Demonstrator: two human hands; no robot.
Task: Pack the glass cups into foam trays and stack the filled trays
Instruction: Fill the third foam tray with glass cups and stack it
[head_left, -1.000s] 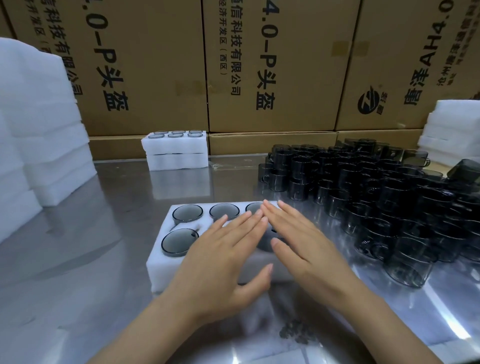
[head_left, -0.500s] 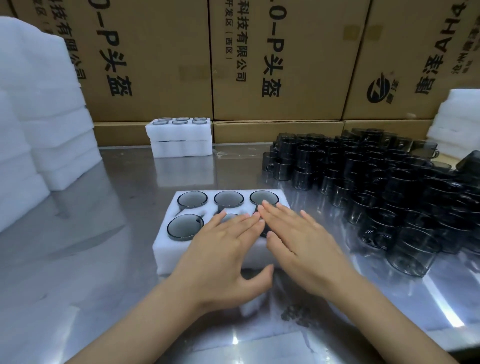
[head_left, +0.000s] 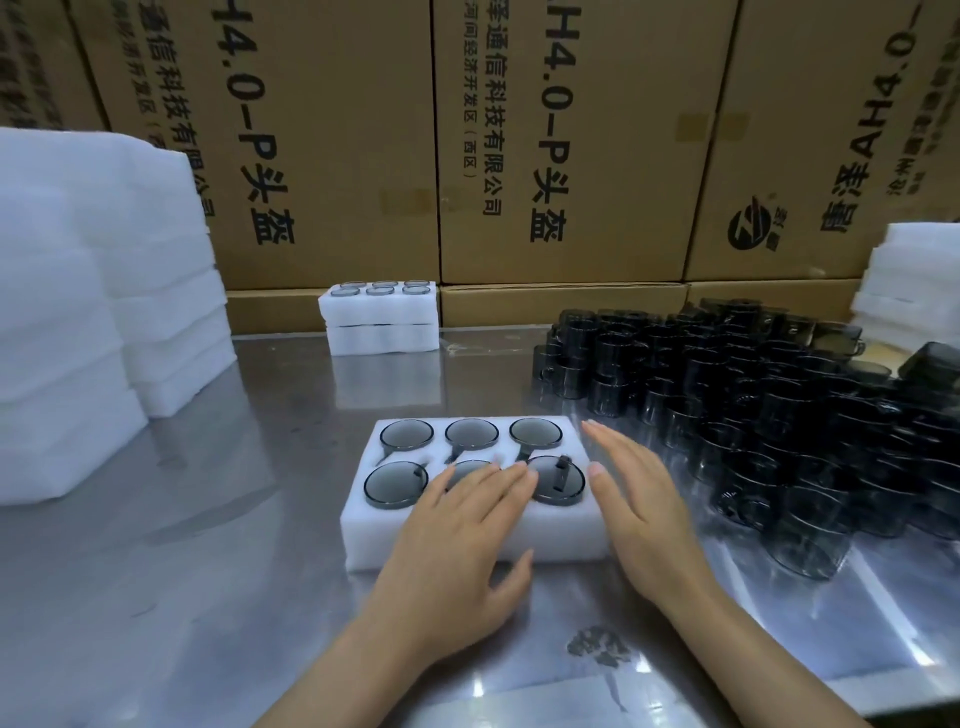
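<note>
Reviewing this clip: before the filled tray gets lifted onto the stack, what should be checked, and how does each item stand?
1. All six pockets of the near foam tray hold cups: ok.
2. Cups seated flush: cannot tell; the front right cup shows its handle on top.
3. Left hand flat on the tray: ok.
4. Right hand gripping the tray: not ok, open beside it.
5. Filled tray stack at the back has a free top: ok.

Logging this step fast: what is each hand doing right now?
Left hand: open, fingers flat on the foam tray and its cups.
Right hand: open, holding nothing, at the tray's right edge.
</note>
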